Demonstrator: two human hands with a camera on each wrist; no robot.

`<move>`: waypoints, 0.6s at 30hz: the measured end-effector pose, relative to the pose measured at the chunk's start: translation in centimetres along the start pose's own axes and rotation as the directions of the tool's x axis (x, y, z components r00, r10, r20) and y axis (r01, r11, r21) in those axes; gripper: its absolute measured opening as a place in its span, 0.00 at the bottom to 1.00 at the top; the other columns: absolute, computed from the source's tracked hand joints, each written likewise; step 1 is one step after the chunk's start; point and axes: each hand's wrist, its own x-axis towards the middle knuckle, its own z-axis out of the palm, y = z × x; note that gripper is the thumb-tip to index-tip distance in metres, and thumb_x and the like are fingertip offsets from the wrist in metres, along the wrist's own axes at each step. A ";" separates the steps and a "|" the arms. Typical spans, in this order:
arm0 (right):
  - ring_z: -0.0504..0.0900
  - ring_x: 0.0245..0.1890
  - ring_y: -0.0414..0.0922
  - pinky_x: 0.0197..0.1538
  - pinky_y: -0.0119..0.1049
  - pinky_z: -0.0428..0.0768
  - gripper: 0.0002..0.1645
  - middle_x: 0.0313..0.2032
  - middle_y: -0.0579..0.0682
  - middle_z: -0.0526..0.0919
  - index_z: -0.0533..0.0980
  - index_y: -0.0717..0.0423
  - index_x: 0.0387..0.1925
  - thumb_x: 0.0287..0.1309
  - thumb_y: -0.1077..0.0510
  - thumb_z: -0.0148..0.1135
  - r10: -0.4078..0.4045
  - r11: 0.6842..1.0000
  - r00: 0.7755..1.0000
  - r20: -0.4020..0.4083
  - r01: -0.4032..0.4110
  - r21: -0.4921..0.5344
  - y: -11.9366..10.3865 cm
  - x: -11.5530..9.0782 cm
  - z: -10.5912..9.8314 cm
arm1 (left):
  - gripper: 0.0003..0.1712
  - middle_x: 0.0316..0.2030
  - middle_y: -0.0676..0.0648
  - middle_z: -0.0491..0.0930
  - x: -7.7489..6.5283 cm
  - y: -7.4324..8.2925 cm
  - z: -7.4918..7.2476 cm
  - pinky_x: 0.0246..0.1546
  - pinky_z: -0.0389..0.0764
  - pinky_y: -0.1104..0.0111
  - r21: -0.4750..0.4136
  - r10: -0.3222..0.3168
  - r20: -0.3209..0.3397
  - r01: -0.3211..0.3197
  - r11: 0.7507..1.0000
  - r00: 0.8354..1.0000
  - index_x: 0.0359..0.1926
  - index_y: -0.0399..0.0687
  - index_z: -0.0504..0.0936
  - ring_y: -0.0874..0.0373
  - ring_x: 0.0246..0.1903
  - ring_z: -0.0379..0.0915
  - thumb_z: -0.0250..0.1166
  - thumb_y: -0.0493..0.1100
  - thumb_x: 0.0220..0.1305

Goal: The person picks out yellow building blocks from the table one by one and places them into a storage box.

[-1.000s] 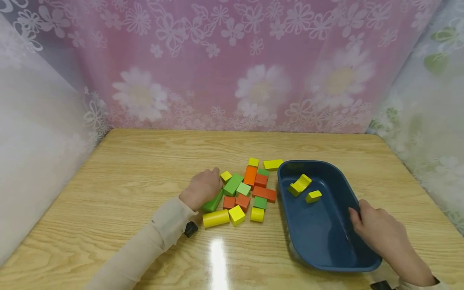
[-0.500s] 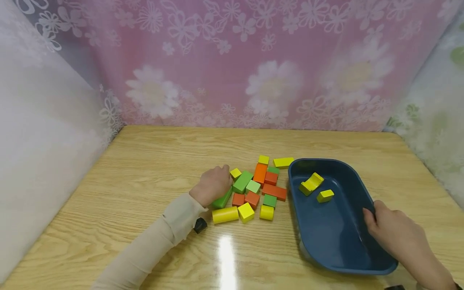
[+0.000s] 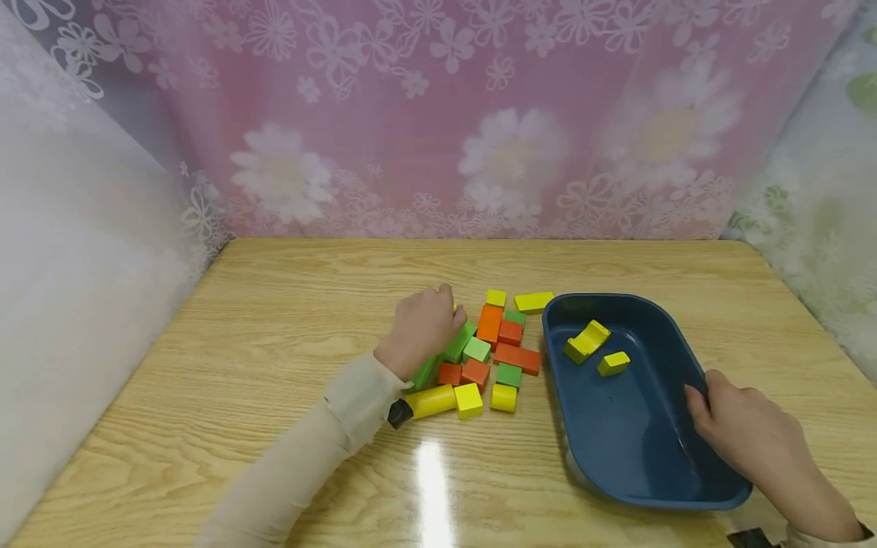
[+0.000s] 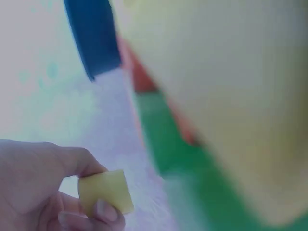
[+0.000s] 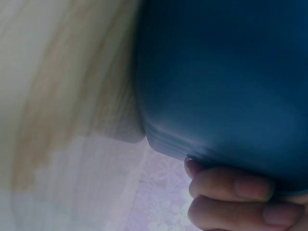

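My left hand [image 3: 423, 327] pinches a small yellow block [image 4: 106, 190] between thumb and fingers, plain in the left wrist view. From the head view that block is almost wholly hidden behind the fingers. Under and beside this hand lie green blocks [image 3: 457, 344], partly covered. At the right, my right hand [image 3: 754, 426] grips the side rim of a dark blue plastic basin [image 3: 637, 434]; its fingers curl against the outer wall in the right wrist view. Inside the basin rest a curved yellow block [image 3: 587, 342] and a small yellow block [image 3: 613, 364].
Several red, orange, green and yellow blocks lie close together left of the basin, among them a yellow cylinder [image 3: 434, 402], a yellow cube [image 3: 469, 401] and a long red block [image 3: 517, 358]. A yellow block [image 3: 534, 303] lies by the basin's far left corner. A pink flowered curtain [image 3: 411, 152] hangs behind the table.
My left hand has risen slightly and shifted right, and the small yellow block beside it is now in its fingers. The right hand keeps its grip on the basin. The head view has shifted a little.
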 end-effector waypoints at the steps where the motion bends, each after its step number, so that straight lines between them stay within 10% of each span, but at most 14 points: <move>1: 0.65 0.10 0.45 0.12 0.38 0.61 0.18 0.10 0.52 0.64 0.64 0.62 0.22 0.65 0.55 0.43 0.001 1.000 1.000 -0.002 -0.001 0.000 0.0 0.0 0.0 | 0.19 0.15 0.50 0.66 0.1 0.5 -0.3 0.10 0.67 0.71 0.004 0.025 -0.012 -0.025 1.000 1.000 0.37 0.38 0.75 0.60 0.11 0.62 0.49 0.50 0.67; 9: 0.67 0.12 0.46 0.13 0.40 0.63 0.18 0.11 0.53 0.67 0.65 0.64 0.24 0.64 0.55 0.43 -0.003 1.000 1.000 -0.007 0.003 0.001 -0.2 0.1 -0.1 | 0.17 0.13 0.52 0.66 -0.3 5.1 -2.7 0.08 0.64 0.75 0.014 0.198 -0.014 -0.198 0.980 0.980 0.37 0.43 0.74 0.62 0.10 0.64 0.48 0.52 0.68; 18: 0.69 0.13 0.47 0.13 0.41 0.65 0.18 0.12 0.54 0.69 0.66 0.65 0.25 0.65 0.55 0.43 0.007 1.000 1.000 0.012 -0.007 -0.005 0.0 0.2 -0.3 | 0.16 0.16 0.55 0.67 -0.5 11.2 -3.4 0.10 0.67 0.76 0.072 0.407 -0.078 -0.402 0.913 0.910 0.34 0.48 0.73 0.64 0.12 0.65 0.47 0.53 0.68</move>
